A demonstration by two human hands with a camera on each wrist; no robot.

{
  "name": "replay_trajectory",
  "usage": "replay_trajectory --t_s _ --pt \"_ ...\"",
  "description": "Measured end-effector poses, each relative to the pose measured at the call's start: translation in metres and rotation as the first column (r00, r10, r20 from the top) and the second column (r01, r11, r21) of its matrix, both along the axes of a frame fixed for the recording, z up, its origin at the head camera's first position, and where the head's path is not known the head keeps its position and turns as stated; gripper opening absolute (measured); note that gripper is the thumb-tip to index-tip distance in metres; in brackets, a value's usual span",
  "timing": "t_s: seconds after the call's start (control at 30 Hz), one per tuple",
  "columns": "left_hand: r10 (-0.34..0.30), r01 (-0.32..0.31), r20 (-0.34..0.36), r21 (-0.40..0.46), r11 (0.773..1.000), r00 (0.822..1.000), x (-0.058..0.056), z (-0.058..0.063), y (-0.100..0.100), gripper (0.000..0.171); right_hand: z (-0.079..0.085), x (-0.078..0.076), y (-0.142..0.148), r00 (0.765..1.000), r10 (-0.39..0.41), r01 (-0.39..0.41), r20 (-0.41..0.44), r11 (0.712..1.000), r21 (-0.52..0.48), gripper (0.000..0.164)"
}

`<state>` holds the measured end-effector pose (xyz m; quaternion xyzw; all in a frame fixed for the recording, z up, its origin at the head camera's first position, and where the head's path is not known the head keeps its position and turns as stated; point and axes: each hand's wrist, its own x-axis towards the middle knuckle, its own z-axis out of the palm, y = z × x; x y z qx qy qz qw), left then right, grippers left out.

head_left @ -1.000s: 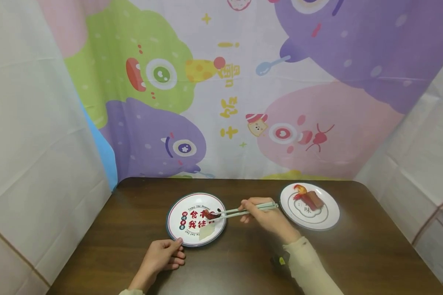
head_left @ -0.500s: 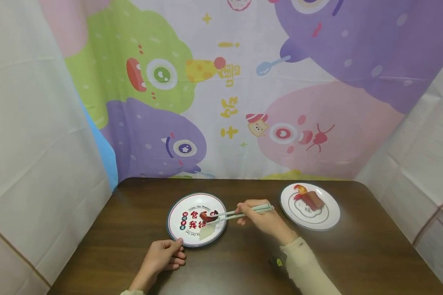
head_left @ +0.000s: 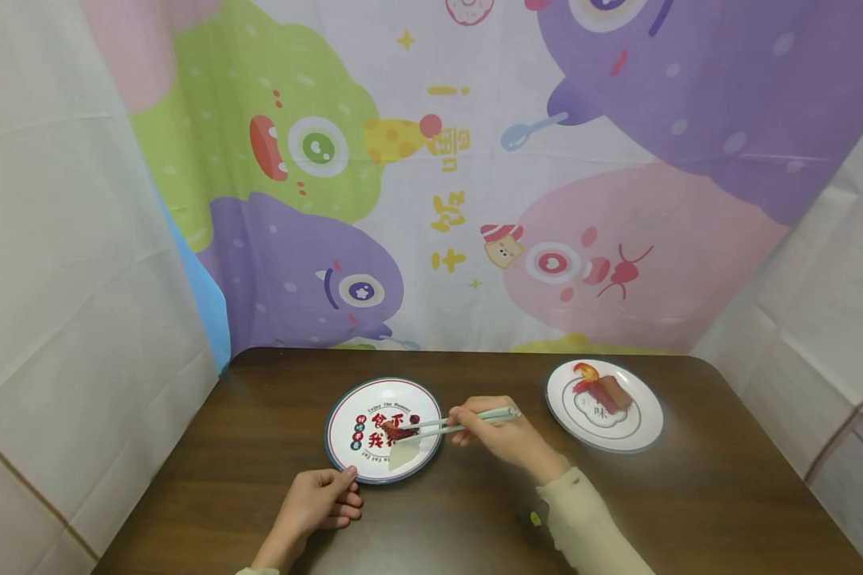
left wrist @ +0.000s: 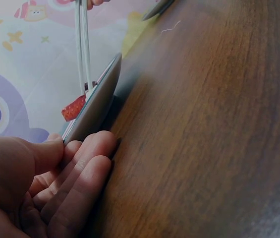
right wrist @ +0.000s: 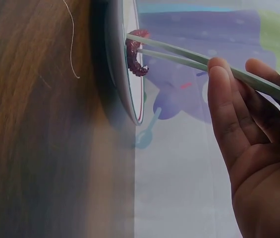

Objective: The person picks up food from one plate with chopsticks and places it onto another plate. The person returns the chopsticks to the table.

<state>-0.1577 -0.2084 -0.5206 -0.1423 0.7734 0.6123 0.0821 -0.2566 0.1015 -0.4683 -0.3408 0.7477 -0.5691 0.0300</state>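
Note:
On the left of the table lies a white plate (head_left: 355, 407) with red lettering and a dark rim. My left hand (head_left: 320, 499) pinches its near edge, the thumb (left wrist: 48, 153) on top and the fingers below. My right hand (head_left: 503, 435) holds a pair of pale green chopsticks (right wrist: 174, 48), their tips at a dark red, bumpy, curled piece of food (right wrist: 134, 57) over the plate. The same piece shows glossy red in the left wrist view. Beside it on the plate is a thin pale slice (head_left: 404, 457), partly overlapped by the lower chopstick.
A second white plate (head_left: 640, 423) stands at the back right, bearing brown-red blocks (head_left: 607, 393) and an orange-and-red curled piece (head_left: 586, 371). Behind the brown wooden table (head_left: 475, 519) hangs a cartoon-print curtain (head_left: 431, 303). A dark object with a yellow-green patch (head_left: 535, 519) shows near my right sleeve.
My right hand has shifted left and slightly nearer me with the chopsticks. The dark red piece has moved left across the lettering. My left hand stays at the plate's edge.

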Motion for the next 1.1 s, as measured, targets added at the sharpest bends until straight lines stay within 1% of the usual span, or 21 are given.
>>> replay_trajectory --t_s 0.4,0.67,0.93,1.1 --pt "0.002 -0.002 -0.001 0.001 1.0 1.0 0.0 0.002 0.0 0.044 -0.002 -0.001 -0.007 0.999 0.048 -0.049 -0.01 0.997 -0.058 0.02" --pt "-0.007 0.007 0.01 0.003 1.0 1.0 0.001 0.003 0.0 0.043 -0.001 0.001 -0.013 0.998 0.065 -0.063 0.017 0.996 -0.07 0.023" --pt "0.003 -0.003 -0.001 0.001 1.0 1.0 -0.001 -0.002 0.0 0.043 -0.007 0.005 -0.018 0.994 0.105 -0.103 0.033 0.992 -0.071 0.021" --pt "0.007 -0.007 -0.003 -0.003 1.0 1.0 -0.002 -0.003 0.0 0.043 -0.011 0.006 -0.021 0.993 0.115 -0.112 0.036 0.99 -0.083 0.02"
